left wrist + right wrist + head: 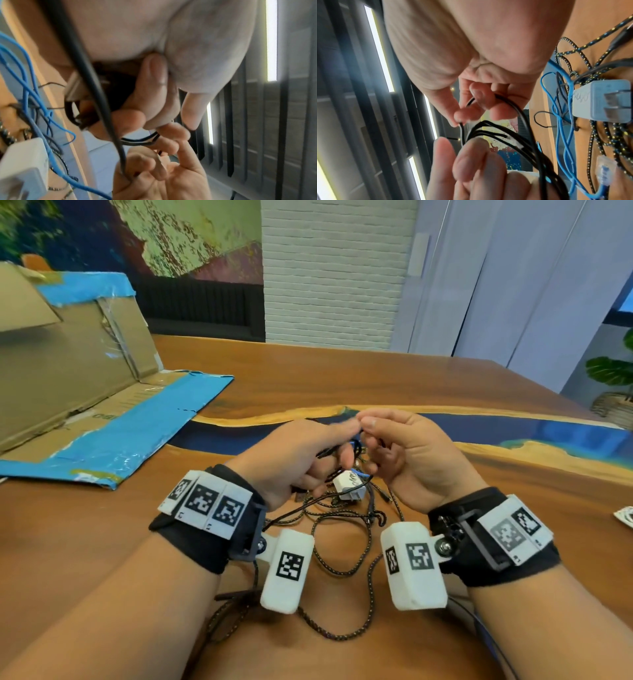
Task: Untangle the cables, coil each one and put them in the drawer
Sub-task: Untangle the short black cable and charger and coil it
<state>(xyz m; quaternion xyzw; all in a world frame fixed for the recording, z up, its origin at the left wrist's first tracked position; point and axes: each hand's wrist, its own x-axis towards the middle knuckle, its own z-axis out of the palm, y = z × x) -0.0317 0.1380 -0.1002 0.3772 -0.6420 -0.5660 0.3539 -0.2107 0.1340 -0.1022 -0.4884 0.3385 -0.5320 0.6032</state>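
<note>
Both hands up above the tabletop [376, 378], fingertips almost meeting. Left hand [294, 457] curled round a bunch of thin black cable [496, 134], several loops pinched together; right hand [411, 453] pinching one strand of the same black cable between thumb and forefinger, right fingers [462, 116] narrow and tight on it. Looks like teasing one loop free, early in the job, nothing coiled yet. Below the hands, the rest of the tangle: a blue cable [563, 121], a braided cable [342, 635] trailing toward the body, and a white charger plug [347, 486] dangling in the middle, prongs aimed down and right in the head view. Black loops running roughly from hand to hand, long axis left-to-right, tails dropping straight down into the pile. Risk from here, as a guess: pulling that strand hard could cinch the knot tighter instead of opening it, since blue and braided lines cross the same spot. Hanging plug could swing, snag another loop, or drag the pile off the tabletop edge. Open cardboard box [85, 364] off to the left; no drawer in sight.
</note>
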